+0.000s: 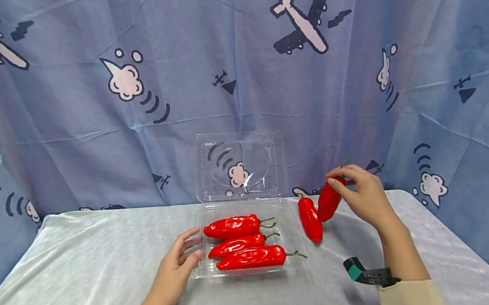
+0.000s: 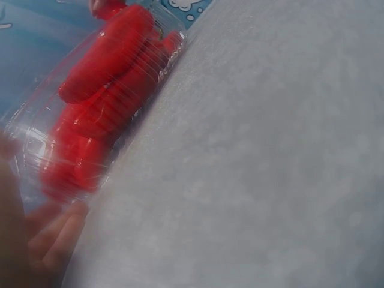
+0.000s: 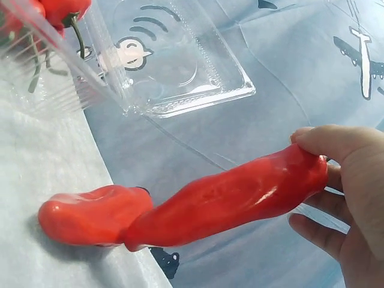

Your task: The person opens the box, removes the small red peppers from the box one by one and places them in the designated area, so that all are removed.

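My right hand (image 1: pixel 366 196) pinches a red pepper (image 1: pixel 328 202) near its stem end, its tip slanting down toward the table. In the right wrist view that tip meets another red pepper (image 3: pixel 96 216), lying on the cloth beside the container. Three red peppers (image 1: pixel 251 258) lie side by side in a clear plastic container (image 1: pixel 248 273), stems pointing right. The hinged lid (image 1: pixel 266 170) stands raised at the back. At the container's left wall my left hand (image 1: pixel 174 273) rests with loosely extended fingers and thumb touching the plastic.
A pale cloth covers the table (image 1: pixel 79 282). Behind it hangs a blue curtain (image 1: pixel 195 75) with airplane and cloud prints, close to the table's back edge. A black strap with a green-marked piece (image 1: pixel 367 274) sits on the right wrist.
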Action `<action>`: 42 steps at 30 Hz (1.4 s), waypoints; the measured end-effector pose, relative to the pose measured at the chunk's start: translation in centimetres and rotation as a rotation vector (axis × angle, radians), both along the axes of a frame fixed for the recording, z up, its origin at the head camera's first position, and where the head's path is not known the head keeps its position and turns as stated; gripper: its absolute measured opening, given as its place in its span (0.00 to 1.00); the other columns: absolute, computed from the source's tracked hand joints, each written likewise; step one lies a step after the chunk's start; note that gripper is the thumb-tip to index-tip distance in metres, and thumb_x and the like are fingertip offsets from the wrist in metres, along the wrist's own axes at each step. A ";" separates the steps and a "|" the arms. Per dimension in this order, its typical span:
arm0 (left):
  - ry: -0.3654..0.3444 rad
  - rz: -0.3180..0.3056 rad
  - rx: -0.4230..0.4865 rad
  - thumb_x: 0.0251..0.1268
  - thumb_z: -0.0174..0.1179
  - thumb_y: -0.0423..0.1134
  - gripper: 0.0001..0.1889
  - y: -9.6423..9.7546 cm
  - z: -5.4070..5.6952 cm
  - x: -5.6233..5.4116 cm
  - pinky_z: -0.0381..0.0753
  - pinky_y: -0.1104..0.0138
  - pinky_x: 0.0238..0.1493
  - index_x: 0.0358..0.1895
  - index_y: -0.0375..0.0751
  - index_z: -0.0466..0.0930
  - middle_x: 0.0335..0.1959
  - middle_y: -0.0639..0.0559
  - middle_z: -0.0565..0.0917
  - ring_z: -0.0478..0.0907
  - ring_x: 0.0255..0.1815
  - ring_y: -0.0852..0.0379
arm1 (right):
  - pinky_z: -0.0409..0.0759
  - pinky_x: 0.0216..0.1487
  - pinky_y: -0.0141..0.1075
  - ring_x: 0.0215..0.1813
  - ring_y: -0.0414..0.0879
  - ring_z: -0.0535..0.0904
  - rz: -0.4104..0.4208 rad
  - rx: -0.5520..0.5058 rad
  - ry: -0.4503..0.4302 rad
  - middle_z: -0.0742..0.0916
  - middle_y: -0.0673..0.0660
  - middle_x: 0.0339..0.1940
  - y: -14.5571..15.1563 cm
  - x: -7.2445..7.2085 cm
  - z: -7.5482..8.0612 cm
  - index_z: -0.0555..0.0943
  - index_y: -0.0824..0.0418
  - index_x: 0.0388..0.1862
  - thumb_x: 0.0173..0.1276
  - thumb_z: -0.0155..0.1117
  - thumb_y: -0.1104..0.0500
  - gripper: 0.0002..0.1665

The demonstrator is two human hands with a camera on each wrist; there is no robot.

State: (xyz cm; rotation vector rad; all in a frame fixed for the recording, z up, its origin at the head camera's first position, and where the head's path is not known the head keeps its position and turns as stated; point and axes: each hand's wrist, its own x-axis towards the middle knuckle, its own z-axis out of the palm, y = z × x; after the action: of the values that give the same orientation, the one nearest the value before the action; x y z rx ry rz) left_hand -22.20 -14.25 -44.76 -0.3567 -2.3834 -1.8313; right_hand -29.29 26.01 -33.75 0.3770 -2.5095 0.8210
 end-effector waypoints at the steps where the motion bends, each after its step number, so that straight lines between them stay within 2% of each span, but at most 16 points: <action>1: -0.001 0.000 0.000 0.74 0.56 0.36 0.24 0.0 0.0 0.0 0.83 0.69 0.55 0.71 0.46 0.69 0.66 0.35 0.79 0.82 0.61 0.41 | 0.84 0.53 0.60 0.50 0.60 0.83 -0.004 0.004 -0.003 0.86 0.65 0.50 0.0 0.0 -0.1 0.85 0.64 0.52 0.75 0.62 0.58 0.14; 5: -0.003 0.003 0.000 0.74 0.56 0.36 0.24 0.0 0.0 0.0 0.83 0.66 0.55 0.71 0.47 0.69 0.66 0.35 0.79 0.83 0.60 0.42 | 0.85 0.52 0.59 0.49 0.59 0.83 -0.017 0.025 -0.013 0.86 0.64 0.49 0.0 -0.2 -0.5 0.86 0.63 0.51 0.74 0.63 0.58 0.13; 13: -0.001 0.002 0.006 0.74 0.56 0.37 0.24 0.0 0.0 0.0 0.80 0.75 0.52 0.71 0.47 0.69 0.66 0.35 0.79 0.83 0.60 0.42 | 0.85 0.51 0.57 0.50 0.59 0.83 -0.038 0.057 -0.068 0.86 0.63 0.49 0.1 -0.6 -1.3 0.86 0.62 0.50 0.73 0.64 0.59 0.12; 22: -0.005 0.002 0.006 0.74 0.56 0.37 0.24 0.0 0.1 0.1 0.80 0.76 0.52 0.71 0.47 0.69 0.66 0.35 0.79 0.83 0.59 0.42 | 0.84 0.52 0.56 0.50 0.58 0.82 -0.039 0.051 -0.057 0.86 0.63 0.50 0.3 -1.2 -2.3 0.87 0.61 0.50 0.72 0.64 0.58 0.12; 27: 0.000 0.003 0.003 0.74 0.56 0.37 0.24 0.0 -0.1 0.0 0.81 0.72 0.54 0.71 0.47 0.69 0.66 0.35 0.79 0.83 0.60 0.42 | 0.83 0.54 0.57 0.53 0.60 0.81 -0.030 0.043 -0.092 0.84 0.65 0.57 0.2 -1.2 -2.4 0.85 0.61 0.54 0.71 0.66 0.59 0.15; 34: -0.017 0.021 -0.001 0.74 0.56 0.35 0.24 0.1 -0.3 -0.1 0.83 0.70 0.54 0.71 0.50 0.69 0.66 0.37 0.79 0.83 0.59 0.42 | 0.84 0.50 0.52 0.51 0.59 0.80 -0.021 0.051 -0.107 0.81 0.67 0.61 0.2 -1.3 -2.7 0.82 0.62 0.60 0.70 0.66 0.62 0.20; 42: 0.000 0.010 -0.003 0.74 0.56 0.36 0.24 0.0 -0.1 -0.1 0.83 0.70 0.54 0.71 0.48 0.69 0.66 0.35 0.79 0.83 0.59 0.42 | 0.84 0.54 0.57 0.60 0.64 0.79 0.007 0.038 -0.101 0.79 0.68 0.65 0.6 -1.8 -3.6 0.78 0.63 0.65 0.72 0.63 0.62 0.23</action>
State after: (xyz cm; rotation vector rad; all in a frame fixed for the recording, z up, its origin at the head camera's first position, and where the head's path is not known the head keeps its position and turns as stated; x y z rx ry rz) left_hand -22.25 -14.22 -44.91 -0.3446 -2.3835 -1.8240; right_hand -31.13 26.59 -37.31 0.3660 -2.6221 0.8155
